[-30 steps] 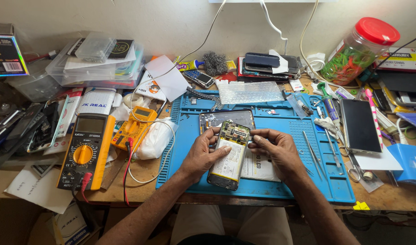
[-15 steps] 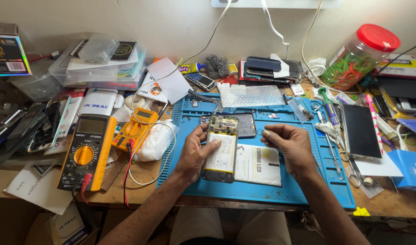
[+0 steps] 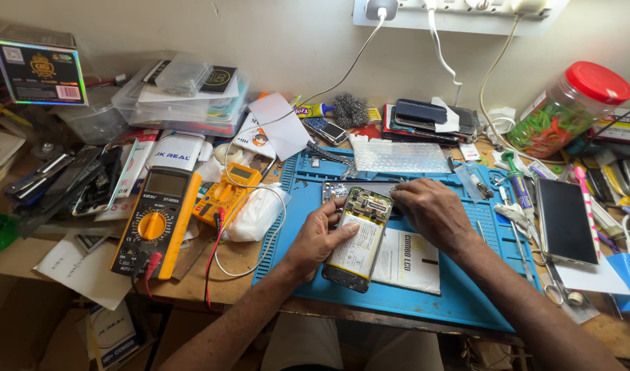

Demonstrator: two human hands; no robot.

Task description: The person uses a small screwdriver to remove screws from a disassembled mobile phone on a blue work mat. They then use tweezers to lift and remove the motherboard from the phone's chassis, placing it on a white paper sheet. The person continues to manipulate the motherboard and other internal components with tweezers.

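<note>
1. Clear plastic jar (image 3: 569, 113) with red lid, far right of the tabletop (image 3: 198, 275): packed with green and orange bits, too small to identify.
2. Clear plastic boxes (image 3: 184, 99), stacked back left: flat packets and small parts inside, and a smaller clear case lies on top.
3. Blue work mat (image 3: 459, 302) at centre: its moulded tray slots along the top edge hold small parts; details not legible.
4. Opened phone (image 3: 359, 240), back cover off, lies tilted over the mat's middle with its bottom end toward the person. Upper part shows the exposed board with gold-coloured shields; the lower two thirds is a pale battery with a label. Dark frame around it.
5. White leaflet (image 3: 411, 261) lies flat on the mat just right of the phone, partly under it.
6. Left hand (image 3: 318, 237): curled around the phone's left edge, thumb laid across the battery face, fingers under and beside the frame. It has hold of the phone.
7. Right hand (image 3: 431, 213): palm down, fingers bent in a loose pinch at the phone's top right corner. Fingertips touch or nearly touch the frame; cannot tell whether they pinch anything small.
8. Yellow multimeter (image 3: 157, 220), with red and black leads, lies left of the mat, well apart from both hands.
</note>
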